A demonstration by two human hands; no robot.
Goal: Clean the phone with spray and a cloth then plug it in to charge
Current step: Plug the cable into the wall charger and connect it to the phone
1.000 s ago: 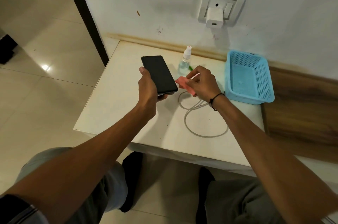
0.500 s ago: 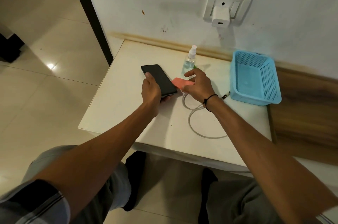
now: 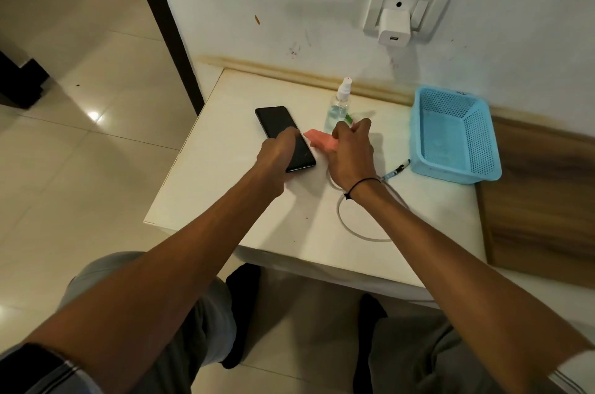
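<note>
The black phone (image 3: 273, 123) lies flat, screen up, on the white table (image 3: 225, 187). My left hand (image 3: 278, 152) covers its near end, fingers wrapped over it. Just to the right, my right hand (image 3: 352, 152) grips a pink cloth (image 3: 320, 139) that touches the table beside the phone. A small clear spray bottle (image 3: 338, 107) stands upright right behind the cloth. A white charging cable (image 3: 354, 229) loops on the table under my right wrist, its plug end (image 3: 397, 169) lying free. A white charger (image 3: 394, 28) sits in the wall socket above.
A blue plastic basket (image 3: 417, 136) stands at the table's right side against the wall. A wooden panel (image 3: 541, 200) borders the table on the right. Tiled floor and a dark door frame (image 3: 161, 23) lie to the left. My knees are under the table's front edge.
My left hand has lowered the phone from mid-air down flat onto the table. My right hand with the pink cloth has come down beside it.
</note>
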